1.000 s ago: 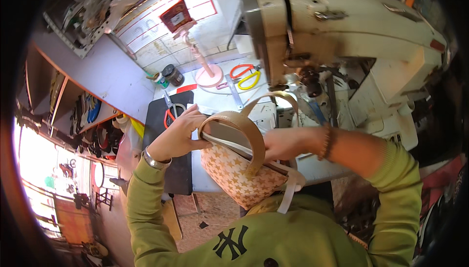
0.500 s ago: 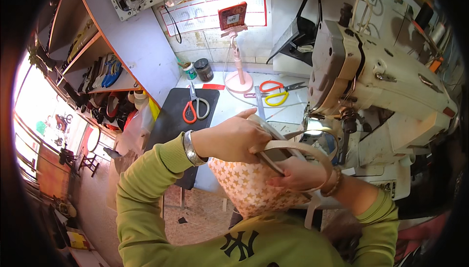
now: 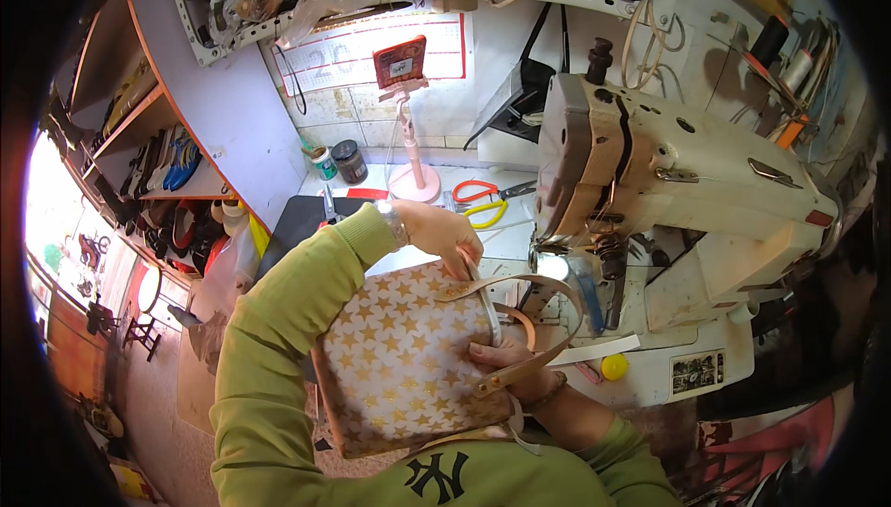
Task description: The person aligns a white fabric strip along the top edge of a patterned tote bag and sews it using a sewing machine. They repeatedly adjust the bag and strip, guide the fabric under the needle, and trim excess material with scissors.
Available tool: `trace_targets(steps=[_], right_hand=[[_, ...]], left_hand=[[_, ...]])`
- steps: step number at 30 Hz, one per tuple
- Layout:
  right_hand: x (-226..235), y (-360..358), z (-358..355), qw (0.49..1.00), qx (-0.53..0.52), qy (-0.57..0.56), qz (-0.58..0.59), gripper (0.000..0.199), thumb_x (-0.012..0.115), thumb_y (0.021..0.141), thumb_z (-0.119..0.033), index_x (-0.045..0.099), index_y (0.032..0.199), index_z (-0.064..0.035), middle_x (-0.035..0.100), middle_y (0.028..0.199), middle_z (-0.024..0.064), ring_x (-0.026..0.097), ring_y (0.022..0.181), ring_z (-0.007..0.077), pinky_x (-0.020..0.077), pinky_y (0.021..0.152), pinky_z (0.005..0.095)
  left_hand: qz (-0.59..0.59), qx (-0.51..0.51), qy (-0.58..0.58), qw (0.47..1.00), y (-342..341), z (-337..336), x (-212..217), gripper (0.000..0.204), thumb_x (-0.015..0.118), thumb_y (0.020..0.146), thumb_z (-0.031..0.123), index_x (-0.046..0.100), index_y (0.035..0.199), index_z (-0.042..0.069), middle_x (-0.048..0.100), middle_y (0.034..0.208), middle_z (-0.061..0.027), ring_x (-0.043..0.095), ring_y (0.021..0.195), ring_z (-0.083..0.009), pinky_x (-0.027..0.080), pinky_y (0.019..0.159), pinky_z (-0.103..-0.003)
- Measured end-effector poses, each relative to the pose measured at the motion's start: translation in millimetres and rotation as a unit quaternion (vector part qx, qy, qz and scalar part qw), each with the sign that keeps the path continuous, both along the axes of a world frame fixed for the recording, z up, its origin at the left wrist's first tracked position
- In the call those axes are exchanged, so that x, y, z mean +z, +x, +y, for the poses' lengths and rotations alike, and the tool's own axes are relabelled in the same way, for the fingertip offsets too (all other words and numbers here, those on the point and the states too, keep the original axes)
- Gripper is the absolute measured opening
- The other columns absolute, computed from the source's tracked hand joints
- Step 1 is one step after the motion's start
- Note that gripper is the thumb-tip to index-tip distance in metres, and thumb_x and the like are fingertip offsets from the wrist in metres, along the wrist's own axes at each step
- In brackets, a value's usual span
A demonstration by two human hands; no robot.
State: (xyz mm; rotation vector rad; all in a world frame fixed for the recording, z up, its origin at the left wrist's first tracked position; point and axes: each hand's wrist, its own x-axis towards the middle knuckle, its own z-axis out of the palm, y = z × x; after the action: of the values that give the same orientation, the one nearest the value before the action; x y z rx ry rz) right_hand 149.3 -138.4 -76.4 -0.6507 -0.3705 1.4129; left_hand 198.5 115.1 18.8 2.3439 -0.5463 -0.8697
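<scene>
A white handbag printed with gold stars [image 3: 399, 349] lies tilted in front of my body, its printed side facing up. My left hand [image 3: 441, 231] pinches the bag's rim at its far corner. My right hand [image 3: 513, 370] grips the right-hand edge, thumb on the printed side, other fingers mostly hidden. A tan strap handle [image 3: 562, 340] loops out to the right from that edge, over my right hand. Just beyond the bag stands a cream sewing machine [image 3: 687, 149], its lamp [image 3: 553, 268] lit beside the needle area.
Yellow- and red-handled scissors [image 3: 484, 214] lie behind the bag, near a pink phone stand [image 3: 415, 182]. Two small jars [image 3: 349, 162] stand against the wall. A yellow round cap [image 3: 613, 367] and white strip [image 3: 594, 349] rest right of the bag. Shoe shelves [image 3: 186, 182] are at left.
The bag has turned and spread out, so its starred side shows broadly. My right hand has shifted left and nearer my body. The whole view has also shifted.
</scene>
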Motion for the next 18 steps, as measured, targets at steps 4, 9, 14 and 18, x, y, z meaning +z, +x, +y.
trace_targets(steps=[4,9,14,18], right_hand=[[3.5,19.6,-18.4,0.999,-0.025,-0.028,-0.023,0.029,0.057,0.092,-0.012,0.057,0.116,0.0043,0.064,0.104,0.0111,0.064,0.090,0.0179,0.0532,0.081,0.0319],[4.9,44.6,-43.9,0.976,-0.039,-0.123,-0.177,0.023,0.064,0.090,-0.015,0.063,0.106,0.0007,0.065,0.085,0.0006,0.056,0.068,0.0067,0.0453,0.062,0.0210],[-0.1,53.1,-53.8,0.963,-0.058,-0.146,-0.219,0.018,0.067,0.088,-0.016,0.067,0.098,-0.0015,0.062,0.080,-0.0021,0.053,0.066,0.0055,0.0422,0.059,0.0207],[-1.3,59.2,-53.4,0.972,-0.048,-0.114,-0.200,0.017,0.067,0.089,-0.016,0.067,0.097,-0.0014,0.062,0.079,-0.0026,0.052,0.066,0.0052,0.0420,0.060,0.0203]], left_hand=[[0.028,-0.010,-0.022,0.999,24.3,-21.1,1.2,0.027,0.070,0.082,0.022,0.064,0.095,0.000,0.066,0.081,-0.0044,0.060,0.078,-0.0128,0.047,0.070,-0.029],[-0.004,-0.003,0.053,0.999,40.6,-49.1,23.6,0.033,0.073,0.079,0.026,0.068,0.100,0.001,0.070,0.091,-0.0072,0.062,0.082,-0.0160,0.048,0.071,-0.031],[-0.015,0.075,-0.003,0.997,35.4,-59.0,33.2,0.023,0.074,0.075,0.011,0.066,0.091,-0.003,0.068,0.081,-0.0070,0.059,0.078,-0.0117,0.045,0.068,-0.029],[0.050,0.114,-0.124,0.984,42.0,-44.9,15.1,0.018,0.065,0.076,0.000,0.066,0.094,-0.003,0.068,0.084,-0.0068,0.061,0.082,-0.0122,0.048,0.069,-0.028]])
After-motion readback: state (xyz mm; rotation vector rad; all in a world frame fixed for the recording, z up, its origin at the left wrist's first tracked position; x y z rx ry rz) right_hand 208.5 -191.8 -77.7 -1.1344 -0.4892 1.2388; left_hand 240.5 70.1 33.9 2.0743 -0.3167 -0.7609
